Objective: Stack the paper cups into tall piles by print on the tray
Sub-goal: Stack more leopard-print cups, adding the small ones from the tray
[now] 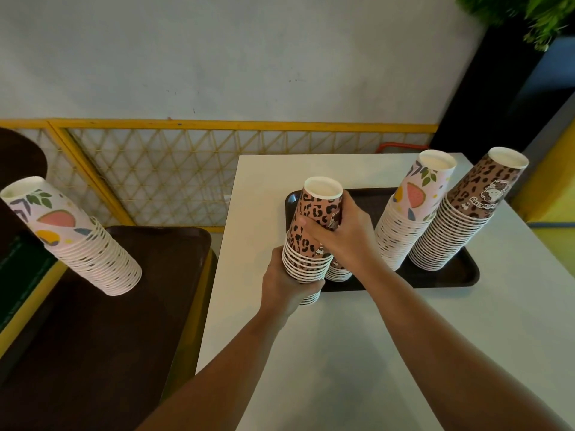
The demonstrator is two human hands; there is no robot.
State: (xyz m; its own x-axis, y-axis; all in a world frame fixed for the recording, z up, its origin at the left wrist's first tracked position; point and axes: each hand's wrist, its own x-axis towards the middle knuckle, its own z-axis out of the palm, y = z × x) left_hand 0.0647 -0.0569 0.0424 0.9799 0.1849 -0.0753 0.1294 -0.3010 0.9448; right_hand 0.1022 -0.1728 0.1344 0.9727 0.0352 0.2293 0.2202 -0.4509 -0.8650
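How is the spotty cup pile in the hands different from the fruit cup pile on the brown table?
The spotty pile has brown leopard spots; the fruit pile is pink with fruit. Both hands, left and right, grip the spotty pile; nobody touches the fruit pile. Both are upside-down paper cups.

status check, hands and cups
Left hand grips leopard-print stack low; right hand grips its upper cups. Fruit-print pile, leopard-print pile on tray. Nothing blocking.

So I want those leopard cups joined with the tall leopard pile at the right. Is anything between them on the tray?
Yes. The fruit-print pile stands on the tray between the held leopard stack and the tall leopard pile.
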